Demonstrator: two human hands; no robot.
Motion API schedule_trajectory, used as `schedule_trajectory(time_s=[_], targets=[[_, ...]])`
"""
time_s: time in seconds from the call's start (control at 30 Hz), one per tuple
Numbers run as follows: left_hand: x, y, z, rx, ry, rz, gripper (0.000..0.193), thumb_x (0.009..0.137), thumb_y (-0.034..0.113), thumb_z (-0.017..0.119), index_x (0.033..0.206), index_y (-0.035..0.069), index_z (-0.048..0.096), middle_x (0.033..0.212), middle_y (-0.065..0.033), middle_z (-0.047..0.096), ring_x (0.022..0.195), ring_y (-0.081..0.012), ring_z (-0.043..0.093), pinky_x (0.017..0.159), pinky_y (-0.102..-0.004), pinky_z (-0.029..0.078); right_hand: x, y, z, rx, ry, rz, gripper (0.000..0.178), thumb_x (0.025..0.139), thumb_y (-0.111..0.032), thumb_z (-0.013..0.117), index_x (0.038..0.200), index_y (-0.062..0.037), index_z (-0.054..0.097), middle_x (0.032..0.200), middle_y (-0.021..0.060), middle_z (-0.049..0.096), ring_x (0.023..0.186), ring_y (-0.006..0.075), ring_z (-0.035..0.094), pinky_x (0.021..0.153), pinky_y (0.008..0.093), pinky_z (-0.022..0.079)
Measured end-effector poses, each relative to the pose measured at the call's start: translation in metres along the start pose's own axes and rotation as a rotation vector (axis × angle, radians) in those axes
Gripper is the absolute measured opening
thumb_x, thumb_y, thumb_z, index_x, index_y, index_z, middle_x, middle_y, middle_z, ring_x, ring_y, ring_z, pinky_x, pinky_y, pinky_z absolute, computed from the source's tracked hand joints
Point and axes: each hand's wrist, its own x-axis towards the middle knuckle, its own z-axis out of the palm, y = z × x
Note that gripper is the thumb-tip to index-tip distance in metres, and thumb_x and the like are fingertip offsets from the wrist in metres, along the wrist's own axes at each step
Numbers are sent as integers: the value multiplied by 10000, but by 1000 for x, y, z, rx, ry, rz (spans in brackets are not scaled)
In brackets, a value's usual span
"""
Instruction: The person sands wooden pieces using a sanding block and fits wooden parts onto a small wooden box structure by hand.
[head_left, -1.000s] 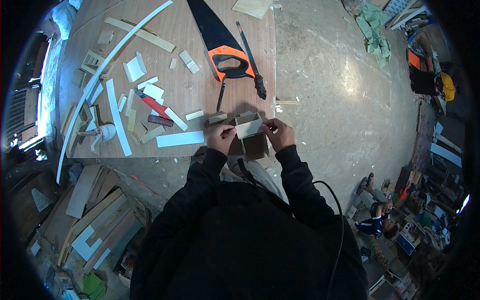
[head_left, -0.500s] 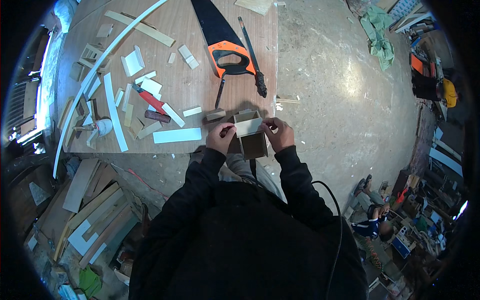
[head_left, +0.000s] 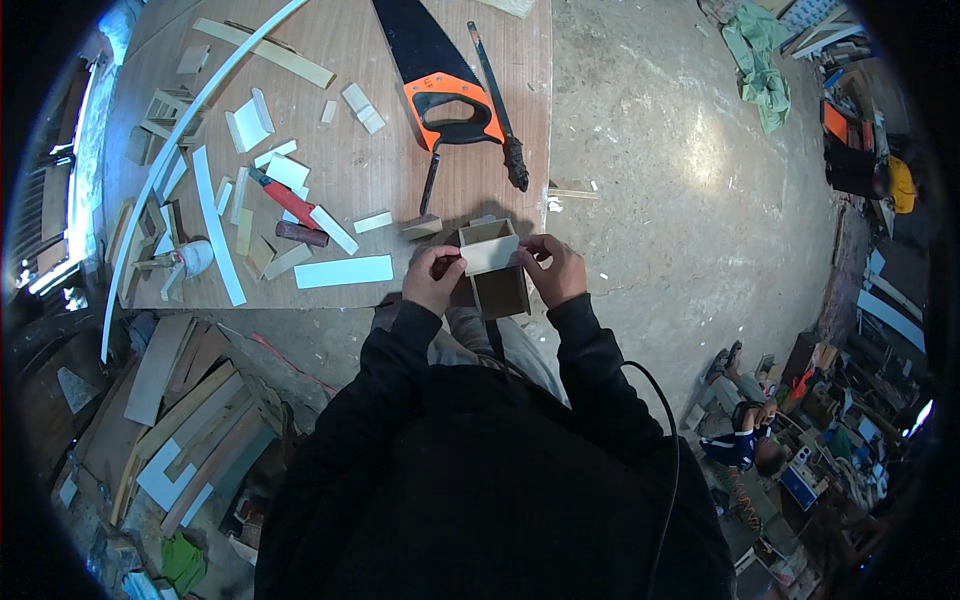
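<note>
A small pale wood strip [head_left: 489, 257] lies across a little open wooden box [head_left: 502, 293] at the table's near edge. My left hand [head_left: 432, 280] pinches the strip's left end between thumb and finger. At the other end, my right hand [head_left: 558, 272] pinches it the same way. The box has open compartments in front of and behind the strip. Just left of it sits a small wood block [head_left: 421, 227].
A handsaw [head_left: 456, 105] with an orange and black handle and a thin rod-like tool [head_left: 497, 95] lie beyond my hands. To the left are a red-handled knife [head_left: 285, 197], white strips [head_left: 343, 271], a white pot [head_left: 196, 257] and a long curved strip [head_left: 190, 110]. A person [head_left: 745, 445] sits at right.
The strip has tilted slightly, its right end farther from me. Both hands keep their pinch on it, and the table has shifted a little left in view.
</note>
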Motion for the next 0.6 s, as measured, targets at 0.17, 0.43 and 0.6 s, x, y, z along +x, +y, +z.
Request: schedule_trajectory(time_s=[0.17, 0.43, 0.6], targets=[[-2, 1, 1, 16, -9, -4, 221, 873, 149, 712, 1044, 26, 647, 910, -32, 665, 791, -99, 611, 753, -247, 500, 1, 2, -3, -15, -33, -4, 178, 821, -169, 714, 939, -38, 692, 840, 94, 703, 706, 218, 648, 663, 328, 523], [-3, 3, -15, 42, 70, -30, 223, 906, 167, 688, 1068, 18, 663, 940, -18, 661, 859, -85, 590, 797, -230, 469, 7, 20, -12, 118, 12, 157, 191, 884, -146, 672, 1038, -36, 693, 906, 61, 721, 720, 115, 626, 632, 260, 482], [-7, 10, -20, 4, 62, -24, 188, 921, 148, 666, 1052, 15, 677, 956, -14, 661, 848, -62, 563, 771, -212, 450, 8, 16, -17, 180, -68, 252, 186, 904, -129, 659, 1069, -50, 693, 946, 44, 730, 787, 81, 642, 619, 233, 460]])
